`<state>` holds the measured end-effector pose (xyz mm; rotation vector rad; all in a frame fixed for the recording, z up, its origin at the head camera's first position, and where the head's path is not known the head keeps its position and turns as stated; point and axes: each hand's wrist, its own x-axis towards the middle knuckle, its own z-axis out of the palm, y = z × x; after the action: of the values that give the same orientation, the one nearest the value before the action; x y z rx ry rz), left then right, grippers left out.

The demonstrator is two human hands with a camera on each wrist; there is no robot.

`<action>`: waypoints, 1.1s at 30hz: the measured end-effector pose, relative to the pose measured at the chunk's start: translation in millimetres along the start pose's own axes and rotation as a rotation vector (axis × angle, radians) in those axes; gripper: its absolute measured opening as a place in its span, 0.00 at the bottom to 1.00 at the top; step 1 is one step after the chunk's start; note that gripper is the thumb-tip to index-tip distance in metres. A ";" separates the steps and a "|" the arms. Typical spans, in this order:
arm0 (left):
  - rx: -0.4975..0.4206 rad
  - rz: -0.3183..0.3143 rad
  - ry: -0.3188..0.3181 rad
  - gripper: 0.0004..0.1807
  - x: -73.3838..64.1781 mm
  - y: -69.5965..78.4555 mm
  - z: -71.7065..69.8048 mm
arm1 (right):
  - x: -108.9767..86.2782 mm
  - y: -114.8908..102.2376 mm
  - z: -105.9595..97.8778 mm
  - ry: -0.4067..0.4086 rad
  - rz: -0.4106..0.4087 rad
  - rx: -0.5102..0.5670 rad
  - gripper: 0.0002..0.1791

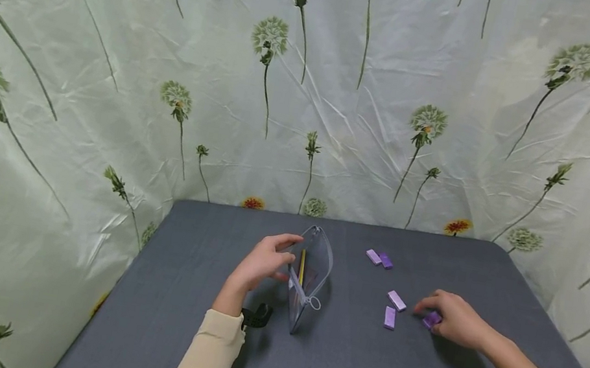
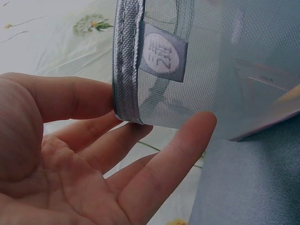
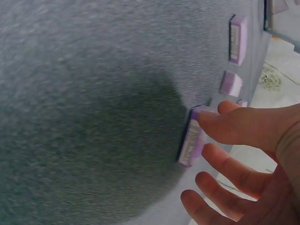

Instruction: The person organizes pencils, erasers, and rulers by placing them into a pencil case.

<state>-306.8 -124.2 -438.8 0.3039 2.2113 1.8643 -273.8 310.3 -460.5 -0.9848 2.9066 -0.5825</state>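
My left hand is at the left rim of a grey mesh zip pouch that stands upright with its mouth open. In the left wrist view the thumb and fingers hold the zipped edge near a woven label. Inside the pouch is a yellow pencil. My right hand is over a small purple block on the table. In the right wrist view its thumb overlaps one end of this labelled purple block, with the other fingers spread loosely beside it.
Left of my right hand lie two lilac blocks, one angled and one lengthwise. Farther back, a lilac block and a darker purple block lie side by side. A flowered curtain hangs behind the grey table.
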 end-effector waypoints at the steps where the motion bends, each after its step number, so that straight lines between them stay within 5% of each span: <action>1: -0.001 0.004 -0.003 0.25 0.3 0.0 0.1 | -1.3 1.4 1.0 0.006 0.005 0.002 0.24; 13: -0.002 -0.002 -0.007 0.25 0.3 0.2 0.5 | -8.9 14.4 10.2 0.091 0.072 0.014 0.23; 33: 0.000 0.003 -0.006 0.25 -2.3 1.4 -0.3 | -6.0 9.4 11.9 0.049 0.104 0.009 0.11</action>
<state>-304.6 -125.0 -437.2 0.3121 2.2082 1.8628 -272.9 316.6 -475.4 -0.8239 2.9734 -0.6219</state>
